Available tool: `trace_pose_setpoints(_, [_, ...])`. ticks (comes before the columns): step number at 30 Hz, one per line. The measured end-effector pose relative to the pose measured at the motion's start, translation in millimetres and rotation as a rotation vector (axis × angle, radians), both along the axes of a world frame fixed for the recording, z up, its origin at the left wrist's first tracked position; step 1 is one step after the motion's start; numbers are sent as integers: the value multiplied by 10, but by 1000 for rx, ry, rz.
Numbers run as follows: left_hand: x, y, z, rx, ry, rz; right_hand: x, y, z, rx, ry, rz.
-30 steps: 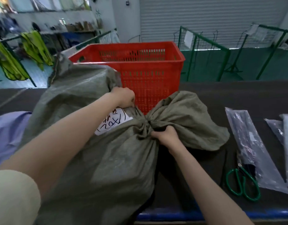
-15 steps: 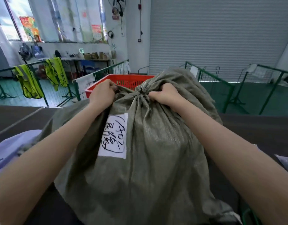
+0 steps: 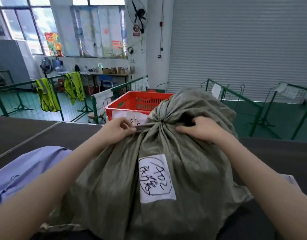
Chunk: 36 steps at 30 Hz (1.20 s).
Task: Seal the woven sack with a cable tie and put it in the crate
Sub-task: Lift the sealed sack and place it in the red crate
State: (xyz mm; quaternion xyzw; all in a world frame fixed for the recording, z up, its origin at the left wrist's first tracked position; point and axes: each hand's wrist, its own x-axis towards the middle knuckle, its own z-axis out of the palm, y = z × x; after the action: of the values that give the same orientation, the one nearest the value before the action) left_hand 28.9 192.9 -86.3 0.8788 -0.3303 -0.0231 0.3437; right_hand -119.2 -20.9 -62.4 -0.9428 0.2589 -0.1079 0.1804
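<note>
The sack hid the crate's near side and any tie; grey-green, gathered neck, both hands gripping it.

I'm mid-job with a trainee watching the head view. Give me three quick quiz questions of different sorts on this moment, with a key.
1. True or false: the grey-green woven sack already lies inside the red slatted plastic crate.
2. Which hand grips the sack to the right of its gathered neck? A) left hand B) right hand C) neither
3. Fill in: the white paper label on the sack bears writing in ____ ink.

Key: 1 false, the sack stands in front of the crate; 2 B; 3 black.
</note>
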Motion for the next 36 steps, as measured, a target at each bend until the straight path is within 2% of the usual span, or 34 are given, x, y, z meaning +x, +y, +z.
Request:
trace_pose_setpoints(2, [-35,218,-58,88,178,-99,-179,39,-70,107,7,75])
trace_pose_setpoints(4, [-98,420,-140,245,317,-197,-336,86,-136,182,95,171])
trace_pose_setpoints(5, [-133,492,-203,301,290,-230,-402,118,-186,182,123,196])
trace_pose_setpoints(7, [-178,539,-378,324,60,-171,-438,138,-305,131,37,171])
trace_pose_setpoints(9, [-221,491,-507,129,-107,-14,-426,174,-392,27,-98,107])
trace_pose_setpoints(11, [-221,416,-537,-48,-147,110,-399,223,-379,-97,-138,43])
trace_pose_setpoints(13, [-216,318,-473,-104,-165,190,-369,218,-348,-171,-171,-29])
trace_pose_setpoints(16, [-247,161,-300,-206,-195,237,-292,145,-212,-172,-260,-83])
trace_pose_setpoints(21, [-236,-8,270,-284,-251,206,-231,97,310,-203,-410,-150])
trace_pose_setpoints(23, [-214,-17,618,-263,-231,150,-174,60,652,-266,-413,-168])
trace_pose_setpoints(27, [-159,-7,1322,-354,-191,83,-103,-10,1338,-361,-467,-207])
trace_pose_setpoints(32, [-130,-47,2071,-405,-315,105,-110,113,2020,-579,-486,-214])
trace_pose_setpoints(36, [-117,-91,2463,-373,-402,143,-118,128,2254,-589,-495,-249])
